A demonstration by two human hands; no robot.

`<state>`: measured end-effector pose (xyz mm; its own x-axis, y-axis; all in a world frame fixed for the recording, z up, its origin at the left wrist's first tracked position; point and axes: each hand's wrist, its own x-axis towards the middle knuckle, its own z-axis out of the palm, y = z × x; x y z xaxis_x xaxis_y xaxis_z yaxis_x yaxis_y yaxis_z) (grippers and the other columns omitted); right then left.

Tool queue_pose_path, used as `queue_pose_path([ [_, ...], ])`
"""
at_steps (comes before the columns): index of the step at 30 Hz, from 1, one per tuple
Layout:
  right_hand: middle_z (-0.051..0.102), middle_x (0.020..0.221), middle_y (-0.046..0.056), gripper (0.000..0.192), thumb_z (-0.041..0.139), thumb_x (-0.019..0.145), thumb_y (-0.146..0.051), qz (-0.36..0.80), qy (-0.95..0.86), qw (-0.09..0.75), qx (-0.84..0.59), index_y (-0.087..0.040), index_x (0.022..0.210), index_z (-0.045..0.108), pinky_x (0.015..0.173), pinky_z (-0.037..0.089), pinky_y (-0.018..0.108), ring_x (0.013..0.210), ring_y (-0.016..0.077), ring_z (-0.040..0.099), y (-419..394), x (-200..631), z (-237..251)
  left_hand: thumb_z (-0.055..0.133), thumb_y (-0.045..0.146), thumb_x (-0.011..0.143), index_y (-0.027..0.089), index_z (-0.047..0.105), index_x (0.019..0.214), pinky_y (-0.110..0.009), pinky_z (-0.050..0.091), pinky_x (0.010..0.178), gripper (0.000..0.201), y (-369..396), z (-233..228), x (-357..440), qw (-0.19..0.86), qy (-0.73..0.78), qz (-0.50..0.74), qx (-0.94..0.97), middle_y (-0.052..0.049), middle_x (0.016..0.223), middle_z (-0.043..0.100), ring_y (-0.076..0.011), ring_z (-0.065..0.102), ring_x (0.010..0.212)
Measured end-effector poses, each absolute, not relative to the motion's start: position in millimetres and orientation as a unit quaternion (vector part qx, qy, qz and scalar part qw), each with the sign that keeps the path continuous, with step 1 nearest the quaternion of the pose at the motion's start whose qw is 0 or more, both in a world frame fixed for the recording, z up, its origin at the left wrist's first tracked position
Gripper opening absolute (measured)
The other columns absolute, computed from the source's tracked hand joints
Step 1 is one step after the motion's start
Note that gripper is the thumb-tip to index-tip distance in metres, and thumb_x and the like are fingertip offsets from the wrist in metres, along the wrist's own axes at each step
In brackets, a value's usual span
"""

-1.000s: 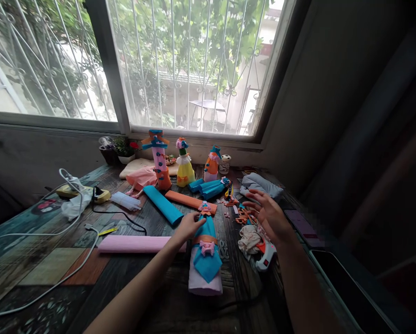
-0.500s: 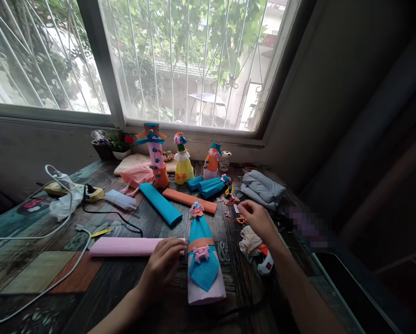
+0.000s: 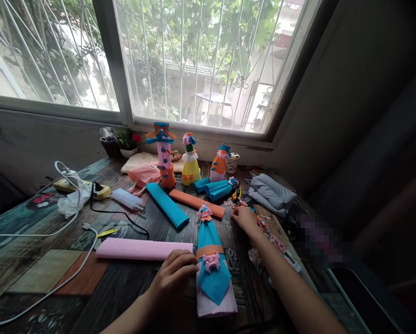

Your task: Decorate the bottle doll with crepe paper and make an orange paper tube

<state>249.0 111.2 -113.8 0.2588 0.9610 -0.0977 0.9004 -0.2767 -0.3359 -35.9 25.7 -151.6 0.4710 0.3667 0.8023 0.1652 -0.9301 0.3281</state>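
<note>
**Op:** Steadying the doll [image 3: 213,269] at lower centre of the frame, my left hand [image 3: 173,278] rests curled against its left side, fingers together on the paper body, pressing rather than closed round it. I judge that keeps it from rolling on the table [image 3: 44,269] while the other hand works.

**Desk:** And the right?

**Op:** My right hand [image 3: 244,218] is right of centre, palm down, fingertips bunched on the scraps [image 3: 237,202] beside the doll's head. Whether it has pinched a piece, I cannot tell.

**Desk:** How does the doll lie?

**Op:** Flat, head toward the window [image 3: 194,65], blue dress with an orange band and a pink bow.

**Desk:** Count the rest.

**Op:** Three standing dolls at upper centre: tall pink [image 3: 164,157], yellow [image 3: 190,160], orange [image 3: 219,164]. They stand along the sill side, probably to stay clear of the work. One more lies flat behind them, a blue one [image 3: 217,188]. Three paper rolls: pink [image 3: 141,249] touching my left hand, blue [image 3: 166,205], orange [image 3: 196,202]. One flower pot [image 3: 128,144] at the sill, one folded grey cloth [image 3: 272,190] at right, one bundle of glue sticks [image 3: 126,199], one white cable [image 3: 37,234] looping across the left.
</note>
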Motion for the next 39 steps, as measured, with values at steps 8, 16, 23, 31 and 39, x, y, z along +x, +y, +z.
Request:
queue_pose_path([
  [8, 0.067, 0.090, 0.004, 0.012, 0.057, 0.089, -0.024, 0.165, -0.628, 0.261, -0.714, -0.014, 0.090, 0.063, 0.078, 0.052, 0.036, 0.081, 0.0171, 0.064, 85, 247, -82, 0.037, 0.017, 0.095, 0.016, 0.061, 0.097, -0.033, 0.054, 0.075, 0.024, 26, -142, -35, 0.120, 0.149, 0.488, 0.851, -0.012, 0.089, 0.069, -0.0198, 0.062, 0.087],
  [16, 0.071, 0.085, 0.005, 0.018, 0.063, 0.080, -0.036, 0.278, -0.617, 0.451, -0.582, -0.019, 0.086, 0.067, 0.069, 0.051, 0.028, 0.077, 0.0183, 0.065, 2, 216, -32, 0.044, 0.001, 0.086, 0.016, 0.058, 0.101, -0.032, 0.052, 0.077, 0.026, 14, -110, -29, 0.137, 0.168, 0.524, 0.824, -0.009, 0.092, 0.066, -0.0187, 0.060, 0.090],
  [23, 0.069, 0.080, 0.001, 0.007, 0.070, 0.078, -0.028, 0.406, -0.573, 0.556, -0.445, -0.021, 0.077, 0.068, 0.071, 0.050, 0.026, 0.078, 0.0154, 0.063, -42, 194, 7, 0.049, 0.005, 0.085, 0.019, 0.057, 0.109, -0.036, 0.049, 0.083, 0.028, -7, -26, 1, 0.242, 0.171, 0.548, 0.782, -0.008, 0.097, 0.065, -0.0208, 0.059, 0.094],
  [31, 0.068, 0.076, -0.004, 0.013, 0.076, 0.074, -0.019, 0.502, -0.499, 0.617, -0.344, -0.026, 0.082, 0.069, 0.066, 0.050, 0.015, 0.070, 0.0084, 0.063, -60, 186, 20, 0.062, 0.010, 0.081, 0.022, 0.063, 0.099, -0.025, 0.053, 0.073, 0.022, -28, 24, 26, 0.292, 0.173, 0.528, 0.779, -0.004, 0.092, 0.061, -0.0166, 0.062, 0.084],
  [39, 0.069, 0.079, -0.005, 0.019, 0.078, 0.071, -0.020, 0.439, -0.535, 0.600, -0.401, -0.031, 0.083, 0.069, 0.068, 0.050, 0.016, 0.073, 0.0100, 0.062, -67, 186, 14, 0.064, 0.014, 0.083, 0.022, 0.066, 0.094, -0.024, 0.053, 0.071, 0.014, -18, 20, 18, 0.408, 0.161, 0.480, 0.760, -0.003, 0.086, 0.061, -0.0152, 0.062, 0.079],
])
